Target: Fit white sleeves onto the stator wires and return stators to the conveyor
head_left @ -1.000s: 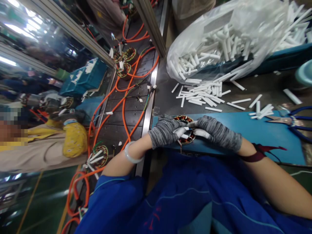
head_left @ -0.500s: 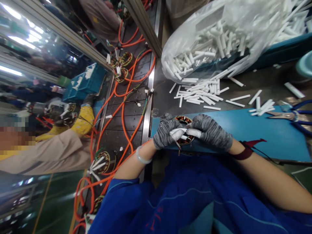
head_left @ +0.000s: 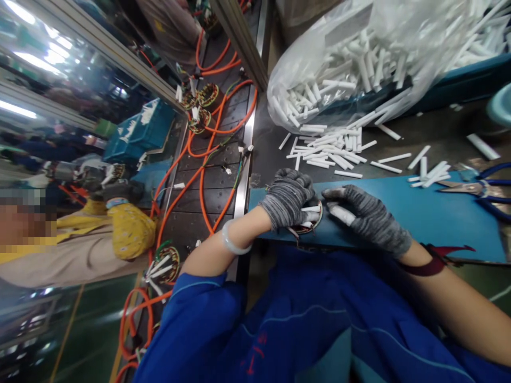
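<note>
My left hand (head_left: 286, 198), in a grey knit glove with pale fingertips, is closed over a ring-shaped motor stator (head_left: 319, 214) at the near edge of the blue mat. Its fingers and palm hide much of the ring. White sleeve tubes (head_left: 311, 209) show inside the stator beside the fingers. Just right of the ring, my right hand (head_left: 369, 219) hovers apart from it in a matching glove, thumb and fingers parted and nothing visible between them.
White tubes (head_left: 333, 149) lie loose behind the blue mat (head_left: 403, 213), below a clear bag (head_left: 279, 96) of more tubes. Scissors (head_left: 467, 188) lie at right. Leftward, a conveyor (head_left: 215, 199) carries stators and orange cables (head_left: 204, 205); a co-worker in yellow sleeves (head_left: 131, 229) sits beyond.
My right hand has drawn away from the stator to the right, its fingers parting. My left hand has turned over the ring. The co-worker's yellow-sleeved arm has pulled back.
</note>
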The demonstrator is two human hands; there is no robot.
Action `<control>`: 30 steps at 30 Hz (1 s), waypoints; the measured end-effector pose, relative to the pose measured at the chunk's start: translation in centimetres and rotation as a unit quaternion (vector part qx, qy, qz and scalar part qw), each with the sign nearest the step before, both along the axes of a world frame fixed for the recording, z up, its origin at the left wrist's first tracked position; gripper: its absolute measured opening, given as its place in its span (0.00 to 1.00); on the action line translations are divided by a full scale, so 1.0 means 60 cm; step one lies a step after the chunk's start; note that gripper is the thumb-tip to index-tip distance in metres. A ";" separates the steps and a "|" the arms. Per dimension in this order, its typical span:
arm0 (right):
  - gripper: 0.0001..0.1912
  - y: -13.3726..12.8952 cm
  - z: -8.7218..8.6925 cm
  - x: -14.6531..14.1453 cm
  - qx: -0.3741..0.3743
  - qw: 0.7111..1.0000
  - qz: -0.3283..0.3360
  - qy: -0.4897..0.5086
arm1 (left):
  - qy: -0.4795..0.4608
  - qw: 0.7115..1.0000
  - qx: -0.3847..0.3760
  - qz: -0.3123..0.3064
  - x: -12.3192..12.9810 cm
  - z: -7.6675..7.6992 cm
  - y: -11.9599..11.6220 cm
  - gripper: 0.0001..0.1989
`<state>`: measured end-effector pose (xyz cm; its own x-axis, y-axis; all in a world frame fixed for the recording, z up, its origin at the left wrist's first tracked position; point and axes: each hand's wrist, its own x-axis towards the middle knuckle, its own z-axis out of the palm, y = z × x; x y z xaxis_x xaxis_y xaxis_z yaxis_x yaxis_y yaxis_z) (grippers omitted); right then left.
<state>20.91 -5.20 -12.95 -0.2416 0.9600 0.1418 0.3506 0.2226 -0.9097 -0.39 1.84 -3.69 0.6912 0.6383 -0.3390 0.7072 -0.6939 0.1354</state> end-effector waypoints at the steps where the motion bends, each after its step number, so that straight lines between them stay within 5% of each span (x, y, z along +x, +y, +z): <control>1: 0.16 -0.007 0.002 0.004 0.003 1.000 -0.018 -0.004 | -0.021 1.000 -0.014 -0.005 -0.003 -0.002 0.008 0.35; 4: 0.12 -0.023 0.012 0.006 0.026 0.999 -0.031 0.008 | -0.040 0.997 -0.061 0.003 -0.014 -0.017 0.040 0.42; 8: 0.13 -0.028 0.017 -0.006 0.061 0.998 0.008 0.025 | -0.065 0.996 -0.045 0.034 -0.017 -0.029 0.066 0.28; 13: 0.18 -0.023 0.009 -0.017 0.056 0.996 0.054 0.039 | -0.208 0.977 0.024 0.042 -0.045 -0.014 0.020 0.19; 18: 0.15 0.005 0.002 -0.025 -0.001 0.996 0.059 0.067 | -0.159 0.987 0.024 -0.009 -0.060 -0.038 -0.034 0.21; 22: 0.17 0.028 0.011 -0.026 -0.047 0.989 0.106 0.092 | -0.148 0.988 -0.029 -0.017 -0.057 -0.051 -0.034 0.25; 30: 0.20 0.051 0.041 -0.031 -0.001 0.969 0.234 0.080 | -0.324 0.936 -0.134 0.002 -0.086 -0.057 -0.013 0.22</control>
